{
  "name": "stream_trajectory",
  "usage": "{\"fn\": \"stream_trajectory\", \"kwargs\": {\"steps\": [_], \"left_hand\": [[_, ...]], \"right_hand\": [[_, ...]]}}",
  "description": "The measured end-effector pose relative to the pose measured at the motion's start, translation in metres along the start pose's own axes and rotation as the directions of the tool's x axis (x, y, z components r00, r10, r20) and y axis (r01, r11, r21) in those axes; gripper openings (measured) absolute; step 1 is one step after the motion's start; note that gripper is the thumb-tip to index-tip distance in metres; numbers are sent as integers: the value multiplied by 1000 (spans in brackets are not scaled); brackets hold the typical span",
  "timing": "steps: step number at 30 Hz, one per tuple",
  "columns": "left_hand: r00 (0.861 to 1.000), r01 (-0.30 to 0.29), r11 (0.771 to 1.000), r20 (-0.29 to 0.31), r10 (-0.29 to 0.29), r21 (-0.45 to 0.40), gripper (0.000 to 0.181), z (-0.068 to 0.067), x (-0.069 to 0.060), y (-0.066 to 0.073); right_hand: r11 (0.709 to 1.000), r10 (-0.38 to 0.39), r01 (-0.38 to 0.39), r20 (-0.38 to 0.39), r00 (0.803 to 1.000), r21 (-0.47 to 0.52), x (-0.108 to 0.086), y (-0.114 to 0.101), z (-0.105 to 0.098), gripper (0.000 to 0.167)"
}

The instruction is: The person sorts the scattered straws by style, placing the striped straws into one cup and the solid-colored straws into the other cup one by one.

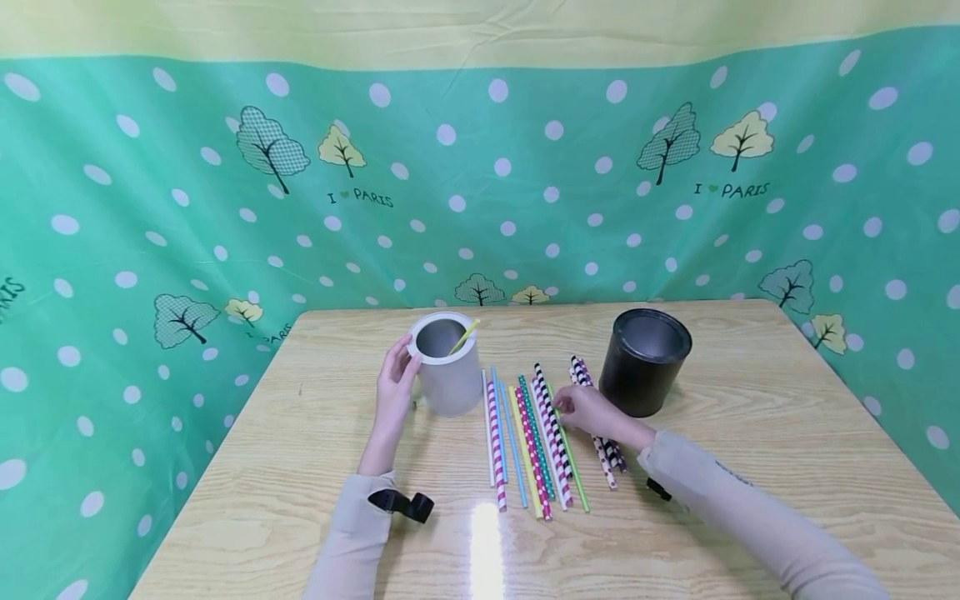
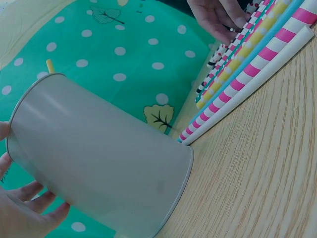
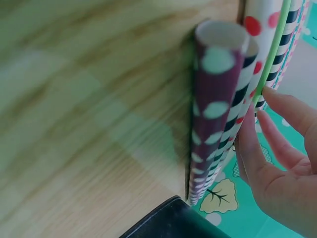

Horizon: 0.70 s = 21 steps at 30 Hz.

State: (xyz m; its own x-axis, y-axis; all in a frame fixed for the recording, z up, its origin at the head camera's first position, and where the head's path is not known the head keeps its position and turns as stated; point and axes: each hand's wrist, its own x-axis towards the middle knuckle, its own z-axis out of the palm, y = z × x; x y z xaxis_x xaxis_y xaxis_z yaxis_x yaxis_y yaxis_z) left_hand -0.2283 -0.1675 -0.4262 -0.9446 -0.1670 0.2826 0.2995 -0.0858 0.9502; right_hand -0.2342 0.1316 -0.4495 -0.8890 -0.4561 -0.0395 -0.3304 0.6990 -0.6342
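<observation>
My left hand (image 1: 394,383) holds the side of a whitish can (image 1: 452,387) near its rim, fingers spread along the wall in the left wrist view. A yellow straw (image 1: 467,334) leans inside that can, its end poking above the rim. Over the row of paper straws, my right hand (image 1: 588,412) pinches a thin green straw (image 1: 577,471) between thumb and fingertips. In the right wrist view the green straw (image 3: 273,49) runs past the fingertips, beside a white straw with red dots (image 3: 254,25). The green straw still lies along the row.
A black can (image 1: 637,375) stands right of the straws. Several striped and dotted straws lie side by side between the cans, among them a pink-striped straw (image 1: 497,450) and a blue straw (image 1: 514,450). Purple dotted straws (image 3: 213,94) lie beneath the right forearm. A dotted green curtain (image 1: 495,217) hangs behind the table.
</observation>
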Motion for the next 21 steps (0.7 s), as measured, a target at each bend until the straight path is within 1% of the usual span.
{"fn": "stream_trajectory", "kwargs": {"steps": [4,7,10,13,17,21], "left_hand": [[1000,-6,1000,-2,6,8,43,0,0,-1],[1000,16,1000,-1,-16,-8,43,0,1,0],[1000,21,1000,-1,-21,-14,42,1,1,0],[1000,22,1000,-1,-22,-15,42,1,1,0],[1000,28,999,-5,-28,-19,41,0,2,0],[1000,29,999,-7,-29,-19,41,0,1,0]], "right_hand": [[1000,4,-4,-1,1000,27,0,2,3,21],[999,6,-7,5,1000,41,0,3,4,21],[999,15,-16,8,1000,49,0,2,5,22],[997,35,-36,15,999,66,0,1,5,23],[992,84,-86,30,996,92,-3,-3,6,23],[989,115,-116,15,993,89,-4,-6,9,24]]}}
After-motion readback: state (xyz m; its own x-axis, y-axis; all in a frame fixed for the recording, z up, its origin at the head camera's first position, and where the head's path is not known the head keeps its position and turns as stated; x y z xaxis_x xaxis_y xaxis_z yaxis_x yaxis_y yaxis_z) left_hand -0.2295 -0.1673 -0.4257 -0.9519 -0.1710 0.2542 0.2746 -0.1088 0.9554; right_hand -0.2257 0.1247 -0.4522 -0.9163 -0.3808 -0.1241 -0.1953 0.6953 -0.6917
